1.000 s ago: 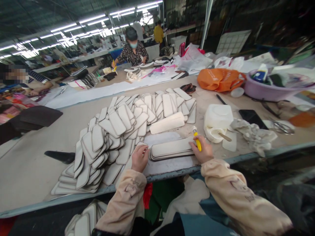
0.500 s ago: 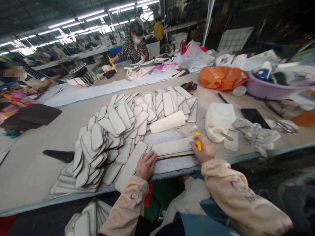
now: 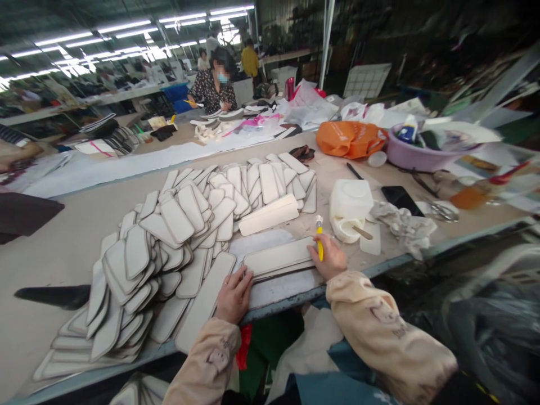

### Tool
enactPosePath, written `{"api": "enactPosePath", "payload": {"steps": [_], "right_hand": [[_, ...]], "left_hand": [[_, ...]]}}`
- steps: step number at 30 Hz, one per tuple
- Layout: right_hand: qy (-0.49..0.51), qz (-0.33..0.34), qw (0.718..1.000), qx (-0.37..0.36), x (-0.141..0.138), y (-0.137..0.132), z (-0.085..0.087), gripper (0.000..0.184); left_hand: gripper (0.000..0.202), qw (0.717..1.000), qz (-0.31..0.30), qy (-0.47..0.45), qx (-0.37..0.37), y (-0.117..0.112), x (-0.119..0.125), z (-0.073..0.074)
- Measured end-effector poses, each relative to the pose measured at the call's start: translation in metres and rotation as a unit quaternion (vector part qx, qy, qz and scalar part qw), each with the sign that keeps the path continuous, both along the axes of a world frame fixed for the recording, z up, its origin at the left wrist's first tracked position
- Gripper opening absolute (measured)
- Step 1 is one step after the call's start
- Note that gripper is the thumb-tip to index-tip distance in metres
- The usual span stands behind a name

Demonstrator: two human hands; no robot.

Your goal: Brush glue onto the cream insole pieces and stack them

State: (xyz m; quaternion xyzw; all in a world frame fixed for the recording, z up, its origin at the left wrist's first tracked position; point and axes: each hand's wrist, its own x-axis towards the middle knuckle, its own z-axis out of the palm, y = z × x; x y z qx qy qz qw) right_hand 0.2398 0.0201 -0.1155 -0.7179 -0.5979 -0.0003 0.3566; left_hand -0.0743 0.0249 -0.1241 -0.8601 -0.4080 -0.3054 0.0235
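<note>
Brush (image 3: 320, 246) held in right hand (image 3: 332, 259); left hand (image 3: 233, 295) touches strips (image 3: 278, 255) at left end, grip unclear. Uneven pushing could skew them.

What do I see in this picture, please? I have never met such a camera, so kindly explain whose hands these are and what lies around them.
No machine is here: these are a person's bare hands, seen by a camera worn on their head, looking forward and down. The left hand touches one end of a small stack of long, pale pieces. The right hand, at the other end, holds a yellow-handled tool. On the table, a large heap of similar pieces lies to the left; a white plastic container stands to the right. Behind are an orange bag and a purple basin.
</note>
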Motion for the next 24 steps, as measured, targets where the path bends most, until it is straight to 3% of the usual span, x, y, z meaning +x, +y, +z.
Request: {"api": "enactPosePath", "payload": {"steps": [8, 17, 24], "right_hand": [[0.067, -0.018, 0.997, -0.021, 0.0020, 0.0009, -0.0032, 0.027], [0.059, -0.012, 0.998, -0.011, 0.0032, -0.0007, 0.0009, 0.030], [0.062, -0.059, 0.996, -0.037, 0.0045, 0.0009, -0.0037, 0.024]], "left_hand": [[0.034, 1.000, -0.004, 0.017, 0.011, 0.0019, -0.0016, -0.0046], [0.036, 1.000, -0.015, 0.016, 0.014, 0.0043, -0.0001, -0.0025], [0.035, 0.999, -0.016, 0.017, 0.024, 0.0034, -0.0005, -0.0026]]}}
